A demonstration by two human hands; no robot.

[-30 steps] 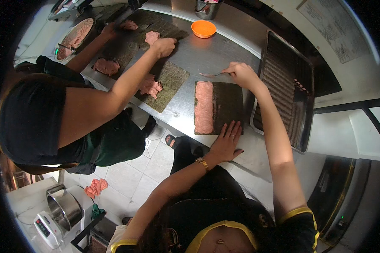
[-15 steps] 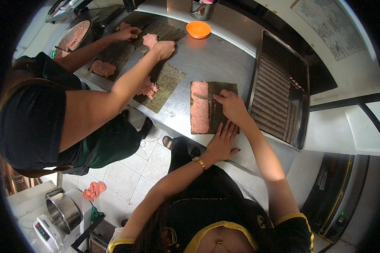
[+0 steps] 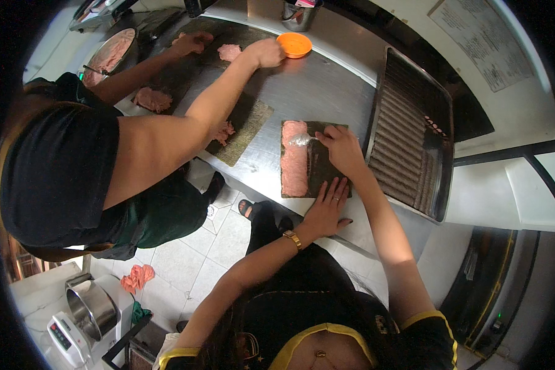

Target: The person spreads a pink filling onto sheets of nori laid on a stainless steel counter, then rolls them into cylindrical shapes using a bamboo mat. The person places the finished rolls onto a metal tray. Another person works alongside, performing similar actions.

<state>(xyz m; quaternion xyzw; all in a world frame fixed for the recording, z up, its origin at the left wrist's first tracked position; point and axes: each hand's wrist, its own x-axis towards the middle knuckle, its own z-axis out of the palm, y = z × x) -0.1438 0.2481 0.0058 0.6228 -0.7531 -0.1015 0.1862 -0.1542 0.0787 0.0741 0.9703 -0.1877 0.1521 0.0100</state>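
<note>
A dark green nori sheet (image 3: 325, 166) lies on the steel table, with a long strip of pink meat paste (image 3: 294, 169) spread along its left side. My right hand (image 3: 341, 148) grips a metal spoon (image 3: 300, 139), whose bowl rests on the upper part of the strip. Fingers stretched out, my left hand (image 3: 327, 213) lies flat on the sheet's lower right edge and holds nothing.
At the left, a co-worker's arm (image 3: 219, 120) reaches across several nori sheets (image 3: 253, 126) with pink lumps. An orange bowl (image 3: 295, 45) stands at the far side. A large tray (image 3: 396, 117) of dark rolls lies to the right; a paste-filled bowl (image 3: 112, 55) is far left.
My right hand has shifted slightly, and the spoon bowl has turned, showing more of its shiny face. The co-worker's near hand has moved right, to the orange bowl.
</note>
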